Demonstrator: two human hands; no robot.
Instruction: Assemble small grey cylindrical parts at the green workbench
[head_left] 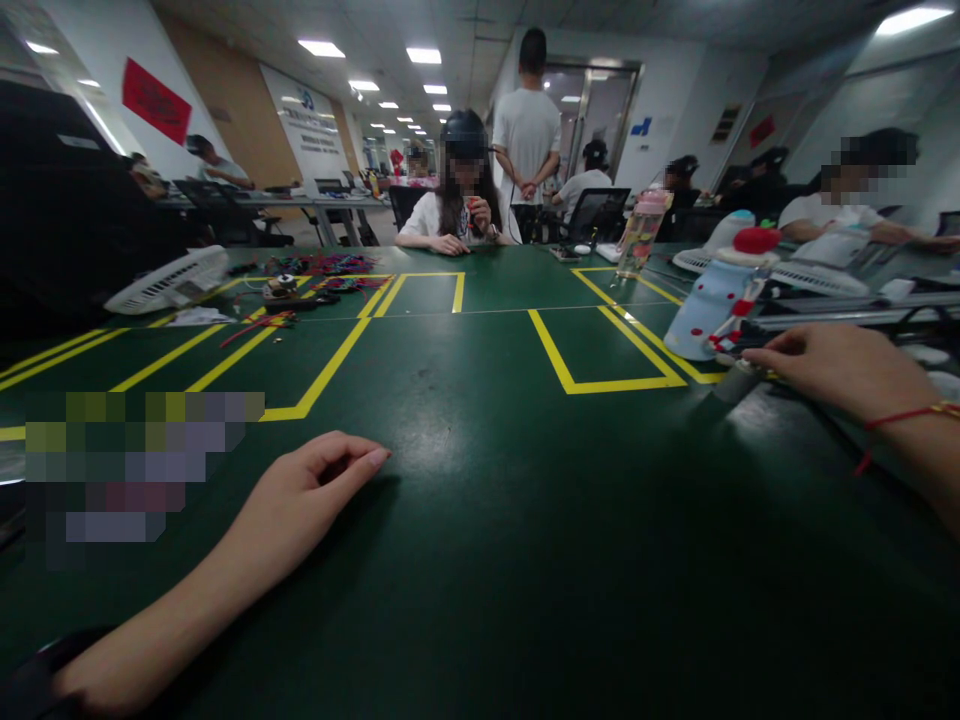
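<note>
My right hand is at the right side of the green table, its thumb and fingertips pinched on the top of a small grey cylinder. The cylinder's kind is not clear. Right behind it stands a light blue bottle with red dots and a red top. My left hand rests on the table left of the middle. Its fingers are curled and the thumb lies against them, with nothing visible in them.
Yellow tape lines mark the tabletop. Coloured wires and a white fan lie at the far left. A clear bottle with a pink lid stands at the far right. Across the table sits a person; others are behind.
</note>
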